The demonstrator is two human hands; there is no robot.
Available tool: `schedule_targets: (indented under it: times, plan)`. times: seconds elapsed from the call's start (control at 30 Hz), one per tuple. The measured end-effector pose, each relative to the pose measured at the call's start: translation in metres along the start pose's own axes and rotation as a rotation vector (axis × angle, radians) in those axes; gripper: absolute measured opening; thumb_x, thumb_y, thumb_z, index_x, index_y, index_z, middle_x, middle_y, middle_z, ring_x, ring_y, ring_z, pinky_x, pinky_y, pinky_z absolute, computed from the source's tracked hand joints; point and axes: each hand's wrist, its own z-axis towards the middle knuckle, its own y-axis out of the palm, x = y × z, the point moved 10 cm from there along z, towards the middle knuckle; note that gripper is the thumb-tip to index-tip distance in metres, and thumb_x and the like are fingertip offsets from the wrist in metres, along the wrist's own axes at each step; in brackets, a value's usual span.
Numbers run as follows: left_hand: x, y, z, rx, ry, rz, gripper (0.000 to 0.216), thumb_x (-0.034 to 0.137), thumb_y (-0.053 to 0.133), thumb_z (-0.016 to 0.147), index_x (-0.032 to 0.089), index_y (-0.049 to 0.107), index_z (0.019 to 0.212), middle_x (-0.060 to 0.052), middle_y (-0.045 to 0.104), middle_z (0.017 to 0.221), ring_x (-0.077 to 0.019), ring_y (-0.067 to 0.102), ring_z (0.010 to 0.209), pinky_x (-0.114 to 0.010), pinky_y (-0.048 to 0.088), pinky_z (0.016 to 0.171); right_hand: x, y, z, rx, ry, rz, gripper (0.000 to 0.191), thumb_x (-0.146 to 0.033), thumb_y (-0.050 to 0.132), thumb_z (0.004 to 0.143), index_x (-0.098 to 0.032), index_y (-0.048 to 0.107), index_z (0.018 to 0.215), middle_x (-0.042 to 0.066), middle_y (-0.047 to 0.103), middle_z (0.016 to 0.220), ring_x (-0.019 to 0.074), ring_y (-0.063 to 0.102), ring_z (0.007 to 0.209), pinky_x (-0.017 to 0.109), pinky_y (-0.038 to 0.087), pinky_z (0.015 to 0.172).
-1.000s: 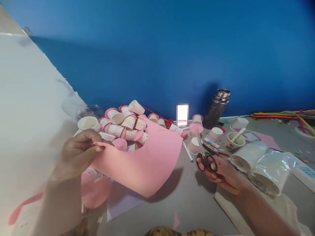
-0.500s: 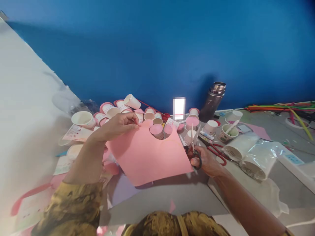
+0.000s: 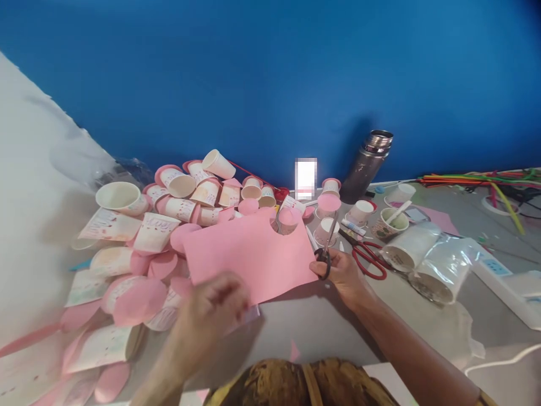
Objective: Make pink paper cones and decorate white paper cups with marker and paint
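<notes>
A sheet of pink paper [image 3: 245,254] with a rounded notch cut into its far edge lies before me. My right hand [image 3: 342,273] grips black-handled scissors [image 3: 324,259] at the sheet's right corner, blades pointing up and away, and its thumb is at the paper's edge. Smeared by motion, my left hand [image 3: 211,310] is over the sheet's lower left edge; whether it touches the paper I cannot tell. Left of the sheet is a heap of paper cups [image 3: 154,232] with pink rims. Pink paper discs [image 3: 139,299] lie among them.
A dark steel flask [image 3: 367,166] stands against the blue wall. On the right lie red-handled scissors [image 3: 368,262], plastic-wrapped stacks of cups [image 3: 442,268], and a cup with a white stick [image 3: 389,223]. Coloured strands [image 3: 469,177] run along the far right.
My left hand has let go of the paper's far edge and swung down toward me. The sheet has shifted slightly, and the scissors are tilted more, still in my right hand.
</notes>
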Motion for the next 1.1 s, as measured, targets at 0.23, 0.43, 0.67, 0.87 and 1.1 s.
schedule_targets:
  times: [0.23, 0.43, 0.67, 0.87, 1.1]
  plan:
    - [-0.067, 0.16, -0.023, -0.645, -0.324, -1.359, 0.075, 0.076, 0.077, 0.075, 0.028, 0.066, 0.131, -0.009, 0.069, 0.115, -0.0097, 0.053, 0.062, -0.02, 0.024, 0.045, -0.001, 0.025, -0.022, 0.002, 0.033, 0.131, 0.031, -0.038, 0.086, 0.059, -0.021, 0.061, 0.067, -0.003, 0.058, 0.065, 0.0135, 0.047, 0.062, 0.027, 0.04, 0.059]
    - [-0.049, 0.179, -0.007, -0.61, -0.344, -1.57, 0.057, 0.056, 0.092, 0.069, 0.028, 0.069, 0.112, -0.001, 0.062, 0.103, -0.0076, 0.045, 0.063, -0.019, 0.024, 0.05, -0.005, 0.016, -0.044, -0.005, -0.005, 0.222, 0.027, -0.04, 0.085, 0.066, -0.024, 0.069, 0.081, 0.005, 0.074, 0.081, 0.026, 0.067, 0.082, 0.034, 0.052, 0.068]
    - [-0.034, 0.136, 0.025, -0.195, -0.149, -1.136, 0.049, 0.045, 0.101, 0.054, 0.017, 0.073, 0.083, 0.003, 0.056, 0.062, -0.0078, 0.042, 0.054, -0.023, 0.034, 0.052, 0.01, 0.017, -0.042, -0.12, 0.111, 0.117, 0.027, -0.038, 0.09, 0.06, -0.022, 0.072, 0.072, 0.004, 0.073, 0.072, 0.0232, 0.065, 0.073, 0.034, 0.054, 0.067]
    - [-0.026, 0.076, 0.031, 0.095, -0.133, -0.739, 0.044, 0.051, 0.096, 0.059, 0.019, 0.066, 0.061, -0.002, 0.061, 0.059, -0.0152, 0.054, 0.058, -0.03, 0.049, 0.057, -0.034, 0.023, -0.012, -0.214, -0.009, -0.078, 0.031, -0.039, 0.089, 0.062, -0.019, 0.078, 0.082, 0.006, 0.074, 0.079, 0.0221, 0.063, 0.076, 0.03, 0.05, 0.066]
    - [-0.039, 0.061, 0.041, 0.241, -0.146, -0.967, 0.049, 0.045, 0.101, 0.049, 0.018, 0.073, 0.078, 0.0, 0.064, 0.067, -0.0104, 0.051, 0.055, -0.023, 0.046, 0.049, -0.02, 0.04, 0.002, -0.365, -0.002, 0.149, 0.068, -0.077, 0.086, 0.063, -0.017, 0.074, 0.092, 0.005, 0.066, 0.081, 0.0095, 0.039, 0.058, 0.023, 0.032, 0.051]
